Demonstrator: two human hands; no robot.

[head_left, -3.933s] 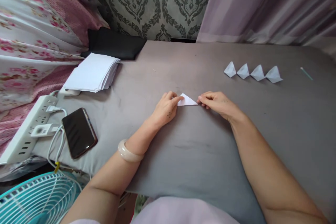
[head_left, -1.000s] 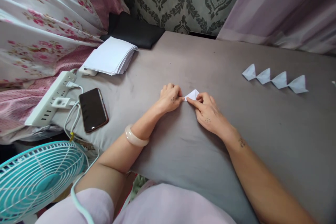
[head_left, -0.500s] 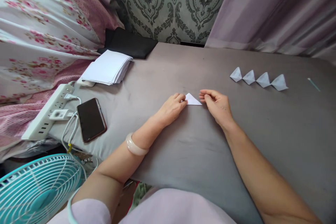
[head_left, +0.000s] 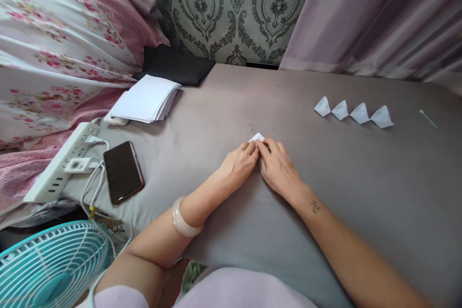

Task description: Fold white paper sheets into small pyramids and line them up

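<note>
A small folded white paper [head_left: 257, 137] lies on the grey cloth surface [head_left: 224, 106], with only its pointed top showing above my fingers. My left hand [head_left: 241, 162] is closed on its left side, and my right hand [head_left: 277, 163] presses on its right side with fingers bent together. The two hands meet at the paper's lower edge, which they hide. To the right, several folded white paper pieces [head_left: 360, 113] stand in a row.
A stack of white paper [head_left: 144, 97] lies at the back left before a black folded item [head_left: 176, 65]. Nearer are a phone [head_left: 123, 172], a white power strip [head_left: 61, 166] with cables and a turquoise fan [head_left: 54, 264]. A cotton swab [head_left: 429, 119] lies far right.
My right hand has moved left and down onto the paper, its palm turned downward, and now touches my left hand. Less of the paper shows. The view has shifted slightly.
</note>
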